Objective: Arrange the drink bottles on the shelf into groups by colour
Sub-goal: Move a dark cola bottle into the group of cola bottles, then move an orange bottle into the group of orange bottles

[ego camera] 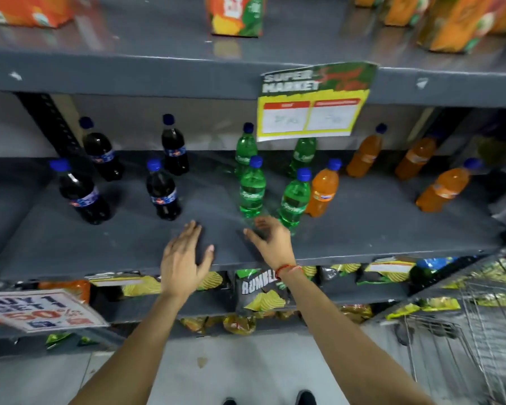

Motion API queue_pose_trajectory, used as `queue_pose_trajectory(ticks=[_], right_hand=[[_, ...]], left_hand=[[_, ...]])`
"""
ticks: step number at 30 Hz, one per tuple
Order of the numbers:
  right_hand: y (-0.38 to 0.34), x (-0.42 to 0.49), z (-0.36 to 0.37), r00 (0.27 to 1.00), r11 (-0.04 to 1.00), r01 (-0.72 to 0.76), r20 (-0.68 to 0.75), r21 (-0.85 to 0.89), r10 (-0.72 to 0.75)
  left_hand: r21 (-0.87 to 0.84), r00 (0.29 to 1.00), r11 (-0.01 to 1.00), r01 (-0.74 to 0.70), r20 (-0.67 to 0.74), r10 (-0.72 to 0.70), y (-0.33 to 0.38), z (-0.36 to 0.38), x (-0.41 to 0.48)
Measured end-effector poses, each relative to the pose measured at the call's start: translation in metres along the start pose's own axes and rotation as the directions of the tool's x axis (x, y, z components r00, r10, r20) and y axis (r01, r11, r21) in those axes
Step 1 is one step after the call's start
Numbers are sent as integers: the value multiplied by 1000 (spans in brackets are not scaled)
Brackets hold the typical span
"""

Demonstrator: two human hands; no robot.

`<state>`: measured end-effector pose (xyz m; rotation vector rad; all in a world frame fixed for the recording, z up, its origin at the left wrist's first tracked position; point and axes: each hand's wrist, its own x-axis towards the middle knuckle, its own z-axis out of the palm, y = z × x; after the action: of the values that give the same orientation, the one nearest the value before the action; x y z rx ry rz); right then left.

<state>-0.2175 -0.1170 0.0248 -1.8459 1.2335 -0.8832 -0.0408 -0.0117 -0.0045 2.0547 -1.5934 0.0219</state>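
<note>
So on our shelf (362,244), dark colas (162,191) sit at 9 o'clock, greens (252,188) in the middle, oranges (443,188) at 3, already grouped. Our left hand (183,255) and right hand (270,238) hover spread, holding nothing, probably for nudging.

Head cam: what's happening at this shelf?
A person is sorting drink bottles by colour. Both hands are empty and open over the shelf front: left hand, right hand near a green bottle. Four dark bottles stand left, four green in the middle, four orange bottles right.
</note>
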Motion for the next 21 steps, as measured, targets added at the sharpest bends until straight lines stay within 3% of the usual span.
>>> queue_pose_trajectory(ticks=[4, 9, 15, 21], right_hand=[[36, -12, -60, 994, 998, -15, -113, -56, 9], [68, -3, -120, 967, 993, -57, -254, -107, 28], [88, 24, -154, 961, 993, -100, -264, -61, 80], [92, 46, -151, 979, 989, -147, -148, -17, 143]], left_hand=[[-34, 985, 990, -140, 92, 143, 75, 33, 11], [38, 982, 994, -98, 167, 91, 133, 66, 25], [116, 983, 992, -44, 184, 22, 147, 78, 29], [144, 982, 988, -54, 190, 26, 149, 81, 30]])
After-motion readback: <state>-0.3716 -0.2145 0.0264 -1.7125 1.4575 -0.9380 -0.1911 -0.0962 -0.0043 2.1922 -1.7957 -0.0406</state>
